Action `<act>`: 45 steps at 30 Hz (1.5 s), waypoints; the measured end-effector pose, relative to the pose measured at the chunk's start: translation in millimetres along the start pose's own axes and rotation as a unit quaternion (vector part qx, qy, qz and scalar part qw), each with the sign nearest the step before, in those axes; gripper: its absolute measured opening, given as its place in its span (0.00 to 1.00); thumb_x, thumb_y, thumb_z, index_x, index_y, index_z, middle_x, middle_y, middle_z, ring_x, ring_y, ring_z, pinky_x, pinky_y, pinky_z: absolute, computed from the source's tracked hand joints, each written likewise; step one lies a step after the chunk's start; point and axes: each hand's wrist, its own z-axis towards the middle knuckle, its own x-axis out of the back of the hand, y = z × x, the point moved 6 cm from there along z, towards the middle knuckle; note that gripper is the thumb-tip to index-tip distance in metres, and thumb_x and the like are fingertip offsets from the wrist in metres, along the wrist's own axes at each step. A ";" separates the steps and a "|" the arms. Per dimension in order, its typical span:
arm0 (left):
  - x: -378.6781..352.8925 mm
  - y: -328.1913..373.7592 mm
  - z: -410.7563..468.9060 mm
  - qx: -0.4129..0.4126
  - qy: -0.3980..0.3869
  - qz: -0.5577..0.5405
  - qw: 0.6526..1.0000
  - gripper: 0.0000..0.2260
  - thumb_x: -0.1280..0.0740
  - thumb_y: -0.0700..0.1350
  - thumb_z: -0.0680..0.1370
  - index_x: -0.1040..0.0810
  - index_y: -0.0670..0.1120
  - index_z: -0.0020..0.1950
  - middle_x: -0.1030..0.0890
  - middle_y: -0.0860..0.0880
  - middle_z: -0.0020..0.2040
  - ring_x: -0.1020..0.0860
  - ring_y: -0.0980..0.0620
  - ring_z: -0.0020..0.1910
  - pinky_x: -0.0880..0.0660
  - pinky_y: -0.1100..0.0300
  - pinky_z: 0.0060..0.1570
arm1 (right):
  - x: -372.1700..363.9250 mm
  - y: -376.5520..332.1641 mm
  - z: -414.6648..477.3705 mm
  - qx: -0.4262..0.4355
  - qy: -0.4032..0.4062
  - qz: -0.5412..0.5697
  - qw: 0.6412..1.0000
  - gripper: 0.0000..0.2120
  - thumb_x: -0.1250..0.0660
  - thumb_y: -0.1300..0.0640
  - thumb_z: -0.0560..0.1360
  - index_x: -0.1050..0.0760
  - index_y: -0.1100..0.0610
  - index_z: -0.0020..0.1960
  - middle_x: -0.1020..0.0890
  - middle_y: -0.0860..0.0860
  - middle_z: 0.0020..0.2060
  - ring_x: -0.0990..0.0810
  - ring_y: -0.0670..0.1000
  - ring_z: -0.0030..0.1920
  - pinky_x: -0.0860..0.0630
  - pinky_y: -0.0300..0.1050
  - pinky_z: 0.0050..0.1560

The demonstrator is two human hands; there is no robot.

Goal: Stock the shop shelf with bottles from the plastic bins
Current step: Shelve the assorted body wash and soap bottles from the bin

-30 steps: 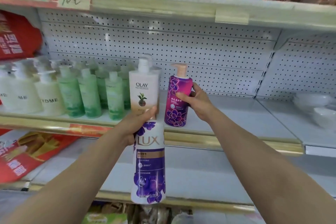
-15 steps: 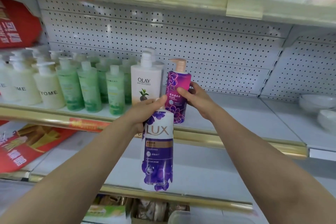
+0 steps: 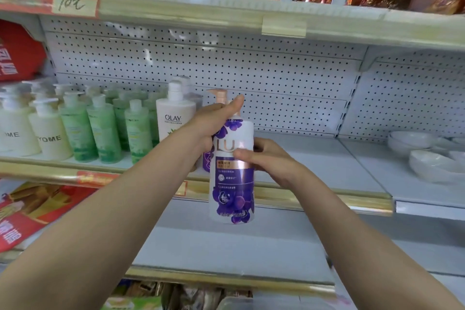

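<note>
My left hand [image 3: 208, 123] grips the LUX bottle [image 3: 232, 191] at its neck. My right hand [image 3: 271, 161] wraps its middle, covering the X. The bottle is upright, in front of the shelf [image 3: 327, 166], just right of the OLAY bottle [image 3: 173, 118]. YOME bottles [image 3: 49, 138] stand further left. The price tag [image 3: 73, 4] above reads 10元. Open shelf runs right to the white bowls [image 3: 432, 161].

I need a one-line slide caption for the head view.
Left hand and right hand hold a LUX bottle upright in front of the shelf, near the Olay bottle.
</note>
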 end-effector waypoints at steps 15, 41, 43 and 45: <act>10.7 -12.3 38.6 -0.206 0.156 0.335 0.906 0.22 0.33 0.63 0.75 0.23 0.55 0.65 0.34 0.46 0.74 0.39 0.44 0.74 0.41 0.49 0.72 | 91.0 10.7 34.8 0.008 0.147 0.004 0.989 0.28 0.20 0.52 0.68 0.25 0.54 0.64 0.16 0.52 0.57 0.17 0.53 0.57 0.21 0.55 0.61; 7.2 -27.1 27.2 -0.244 0.214 0.328 0.887 0.21 0.29 0.53 0.76 0.26 0.55 0.69 0.39 0.43 0.76 0.42 0.42 0.75 0.42 0.49 0.74 | 101.9 25.8 26.6 -0.054 0.187 -0.077 0.978 0.36 0.25 0.41 0.72 0.33 0.51 0.74 0.22 0.50 0.65 0.23 0.49 0.64 0.27 0.52 0.67; 2.4 -21.2 16.2 -0.235 0.239 0.339 0.879 0.22 0.28 0.50 0.76 0.27 0.53 0.69 0.39 0.42 0.76 0.41 0.41 0.75 0.41 0.50 0.75 | 112.8 14.9 12.1 -0.038 0.218 -0.136 0.966 0.35 0.27 0.40 0.73 0.34 0.50 0.74 0.24 0.51 0.68 0.25 0.50 0.66 0.27 0.48 0.64; -7.0 -15.1 4.0 -0.225 0.264 0.362 0.865 0.22 0.29 0.51 0.76 0.27 0.53 0.70 0.39 0.41 0.75 0.40 0.41 0.74 0.39 0.49 0.73 | 121.1 0.6 -3.1 -0.011 0.224 -0.221 0.949 0.33 0.30 0.40 0.74 0.35 0.50 0.75 0.27 0.51 0.71 0.28 0.51 0.69 0.29 0.47 0.65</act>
